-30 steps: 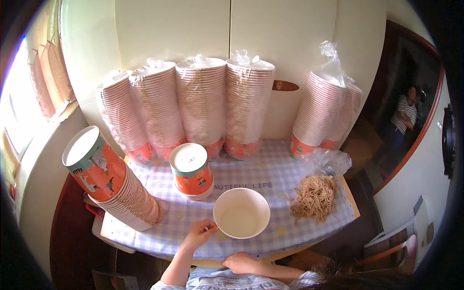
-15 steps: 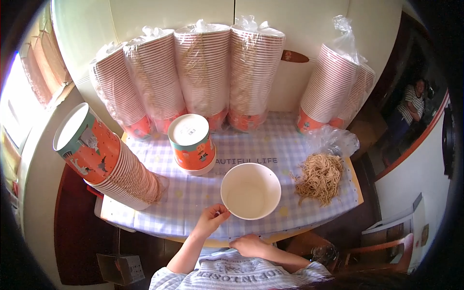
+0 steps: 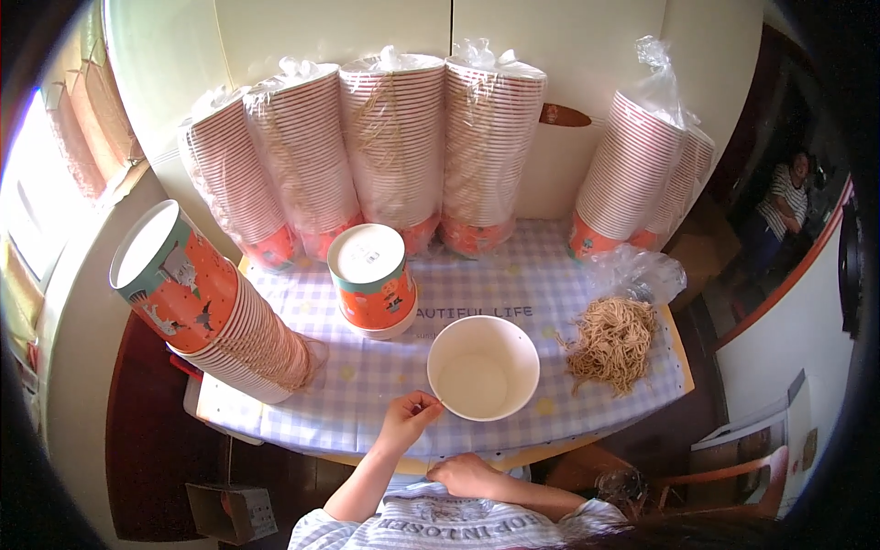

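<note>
With the open white round paper bucket point(image 3: 483, 368) taken as the clock's centre, it stood mouth up near the front of the lavender-and-white checked tablecloth point(image 3: 321, 412). The left hand point(image 3: 408, 423) was at its 8 o'clock, thumb and forefinger pinching the bucket's rim. At 6 o'clock, the right hand point(image 3: 466, 477) lay loosely curled by the table's front edge; I could not tell whether its fingers held anything.

An orange paper bucket with a green band point(image 3: 371, 280) stood base up at 10 o'clock, and a tall stack of similar orange buckets point(image 3: 206, 293) rose at 9. Near 3 o'clock lay a tangled heap of tan shredded strands point(image 3: 612, 344), with a crumpled clear plastic bag point(image 3: 637, 273) touching it at 2. Plastic-wrapped bucket stacks point(image 3: 392, 147) lined the back from 10 to 1.
</note>
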`<state>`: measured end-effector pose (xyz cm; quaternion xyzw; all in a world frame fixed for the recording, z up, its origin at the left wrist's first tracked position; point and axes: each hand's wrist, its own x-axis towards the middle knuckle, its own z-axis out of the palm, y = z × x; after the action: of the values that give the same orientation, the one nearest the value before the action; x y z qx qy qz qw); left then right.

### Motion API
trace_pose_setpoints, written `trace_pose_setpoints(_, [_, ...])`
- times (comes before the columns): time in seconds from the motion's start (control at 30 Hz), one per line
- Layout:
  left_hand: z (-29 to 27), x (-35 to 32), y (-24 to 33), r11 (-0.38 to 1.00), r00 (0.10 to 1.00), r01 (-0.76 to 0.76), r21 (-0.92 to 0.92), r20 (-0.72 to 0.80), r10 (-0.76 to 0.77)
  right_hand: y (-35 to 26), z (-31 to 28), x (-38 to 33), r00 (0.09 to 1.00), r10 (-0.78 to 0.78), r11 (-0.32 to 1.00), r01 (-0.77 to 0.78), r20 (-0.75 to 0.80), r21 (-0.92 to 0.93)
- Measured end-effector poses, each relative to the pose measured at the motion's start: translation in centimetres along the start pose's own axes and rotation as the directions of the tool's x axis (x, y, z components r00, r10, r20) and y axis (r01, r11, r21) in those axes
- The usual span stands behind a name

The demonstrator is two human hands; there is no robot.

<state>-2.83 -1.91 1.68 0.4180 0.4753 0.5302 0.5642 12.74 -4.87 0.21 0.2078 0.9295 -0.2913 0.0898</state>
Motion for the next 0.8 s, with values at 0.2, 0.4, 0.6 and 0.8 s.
trace_pose_setpoints(0.2, [0.2,0.3,0.6,1.0,1.0,-0.02,0.022,0.001,0.02,-0.3,-0.3,0.4,1.0,0.022,0.999,-0.021,0.018,-0.03])
trace_pose_setpoints(0.4, [-0.5,0.1,0.1,0.982,0.995,-0.048,0.184,0.091,0.031,-0.1,-0.4,-0.5,0.994,0.052,0.995,-0.06,0.094,0.077])
trace_pose_setpoints(0.6, [-1.0,-0.7,-0.3,0.97,0.998,-0.031,0.242,0.052,0.019,1.6,-3.3,-5.1,0.992,-0.123,0.917,0.13,-0.041,0.377])
trace_pose_setpoints(0.8, [-0.4,-1.1,0.1,0.93,0.957,-0.197,0.31,-0.145,0.251,1.8,-9.5,-10.2,0.868,-0.285,0.632,0.488,-0.406,0.602])
